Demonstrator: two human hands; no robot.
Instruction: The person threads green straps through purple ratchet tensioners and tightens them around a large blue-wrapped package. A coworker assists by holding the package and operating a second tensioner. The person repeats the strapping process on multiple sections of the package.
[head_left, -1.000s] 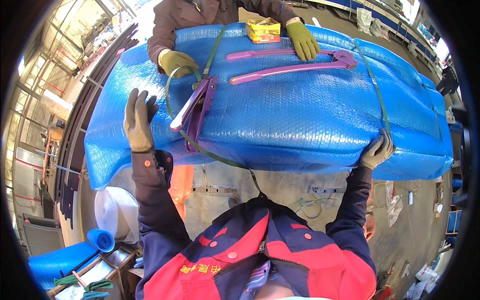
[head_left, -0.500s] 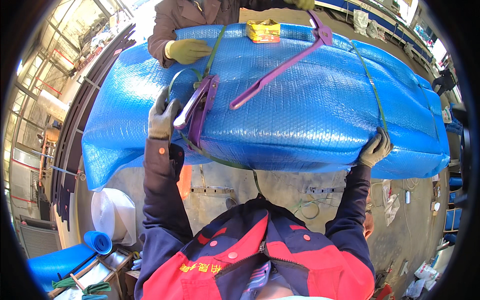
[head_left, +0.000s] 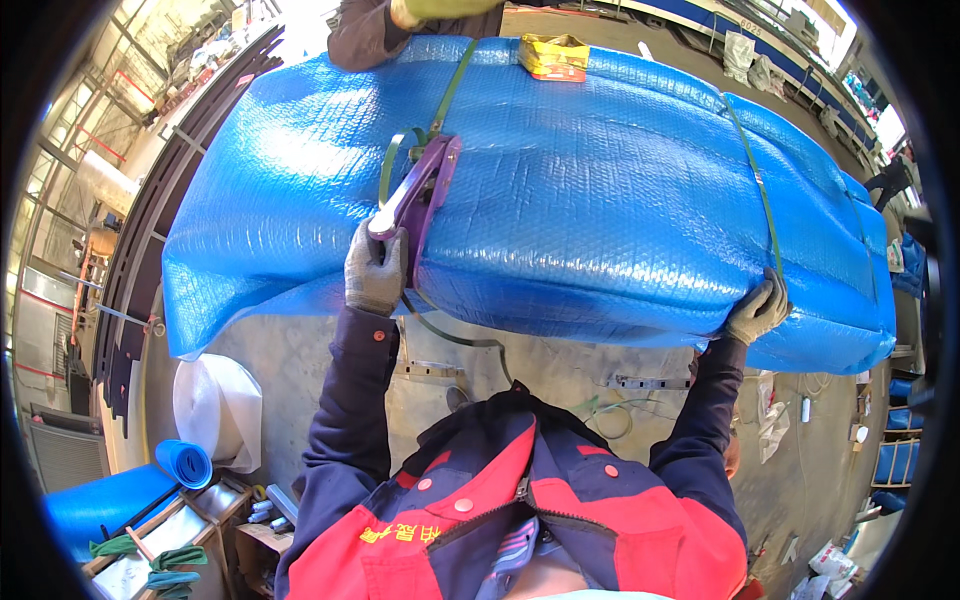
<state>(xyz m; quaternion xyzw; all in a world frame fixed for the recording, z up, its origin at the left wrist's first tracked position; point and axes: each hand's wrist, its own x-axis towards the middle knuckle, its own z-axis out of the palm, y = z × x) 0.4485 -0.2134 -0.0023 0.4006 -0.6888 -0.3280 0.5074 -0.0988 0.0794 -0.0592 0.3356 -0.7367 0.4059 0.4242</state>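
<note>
Place: an industrial workshop or packing yard, sunlit and open.
Floor: bare grey concrete (head_left: 300, 350), scattered with straps and scraps.
Stock: curved dark metal rails (head_left: 150, 220) along the left; rolls of blue wrap (head_left: 185, 463) and white foam sheet (head_left: 215, 410) nearby.
Goods: a big bundle in blue bubble wrap (head_left: 600, 200), bound with green strapping (head_left: 760, 200) and a purple tensioner tool (head_left: 420, 190).
Dress: work gloves and a red-and-navy work jacket (head_left: 520, 510).

Purple strap tensioner (head_left: 420, 190), probably tilted, on blue bundle (head_left: 600, 200)
</note>
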